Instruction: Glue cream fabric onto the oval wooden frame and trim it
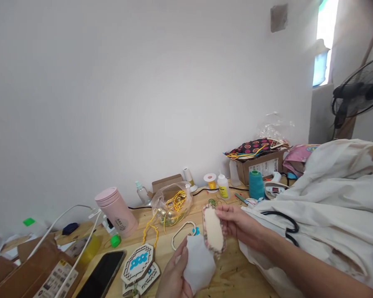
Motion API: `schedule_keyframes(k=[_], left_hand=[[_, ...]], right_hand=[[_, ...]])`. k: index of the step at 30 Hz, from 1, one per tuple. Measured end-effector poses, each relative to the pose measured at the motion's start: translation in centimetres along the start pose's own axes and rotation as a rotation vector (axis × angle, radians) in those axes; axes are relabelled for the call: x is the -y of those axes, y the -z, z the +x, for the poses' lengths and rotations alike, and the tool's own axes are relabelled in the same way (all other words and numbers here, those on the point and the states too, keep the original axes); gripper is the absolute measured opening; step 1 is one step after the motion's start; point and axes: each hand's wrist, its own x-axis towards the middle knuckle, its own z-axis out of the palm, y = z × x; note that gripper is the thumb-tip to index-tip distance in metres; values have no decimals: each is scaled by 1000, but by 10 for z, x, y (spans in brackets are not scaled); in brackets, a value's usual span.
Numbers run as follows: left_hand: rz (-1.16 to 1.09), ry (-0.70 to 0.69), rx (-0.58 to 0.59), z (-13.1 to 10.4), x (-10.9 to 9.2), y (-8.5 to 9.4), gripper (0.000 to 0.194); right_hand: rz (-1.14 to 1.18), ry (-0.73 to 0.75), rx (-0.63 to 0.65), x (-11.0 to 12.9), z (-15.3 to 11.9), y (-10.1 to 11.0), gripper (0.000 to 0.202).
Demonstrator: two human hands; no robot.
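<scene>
My left hand [175, 267], low in the middle of the head view, is closed on a white cloth piece [199, 263] with a rounded, many-sided outline. To its right, my right hand [234, 221] pinches the edge of an elongated cream panel [213, 229] bordered by gathered patterned fabric. The panel is held upright, its lower end close to the cloth piece; whether they touch I cannot tell. Behind my left hand lies a thin pale octagonal frame [178, 236] beside a small blue cut-out [195, 231]. Left of that hand are octagonal lattice ornaments [138, 263] with blue centres and yellow cord.
A phone [101, 275], pink tumbler [116, 211] and cardboard box [37, 269] stand left. Behind are a plastic bag [174, 205] of yellow cord, a glue bottle [223, 186] and a teal thread cone [256, 185]. White fabric [323, 207] is heaped at right.
</scene>
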Motion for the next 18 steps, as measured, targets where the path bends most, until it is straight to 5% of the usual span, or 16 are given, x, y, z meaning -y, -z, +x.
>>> schedule_keyframes(k=[5, 11, 12, 14, 15, 18], left_hand=[[225, -38, 56, 10, 1, 3, 59], [816, -589, 6, 27, 5, 35, 49], [968, -745, 56, 29, 9, 43, 46], [1297, -937, 361, 32, 21, 54, 39], [1485, -918, 494, 34, 27, 57, 36], [1716, -732, 454, 33, 39, 55, 44]], right_hand=[[81, 21, -40, 4, 0, 4, 22], [8, 0, -78, -3, 3, 5, 24], [6, -1, -90, -4, 4, 5, 25], [12, -6, -117, -5, 4, 5, 25], [17, -8, -130, -5, 5, 5, 25], [16, -7, -146, -6, 5, 5, 25]])
